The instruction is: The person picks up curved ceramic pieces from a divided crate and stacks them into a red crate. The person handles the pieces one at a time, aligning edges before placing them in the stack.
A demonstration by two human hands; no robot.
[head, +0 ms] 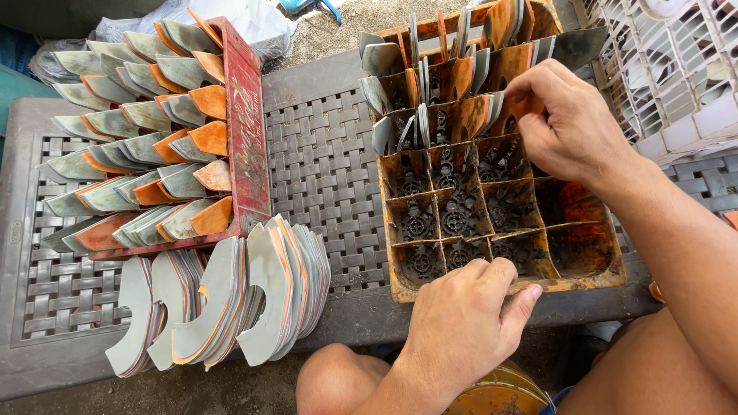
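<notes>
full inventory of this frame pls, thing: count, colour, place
Orange crate: one, rusty orange with dividers, right on the table; far cells hold blades, near cells empty.
Blades in crate: many, grey and orange, upright in the far cells.
Red crate: one, red, far left, lying on its side, packed with blades.
Loose blades: many, curved, grey with orange edges, stacked at the near left.
Table: one, dark woven-pattern plastic, beneath everything.
White crate: one, top right.
Left hand: grips the orange crate's near rim.
Right hand: fingers on a blade in the crate.
</notes>
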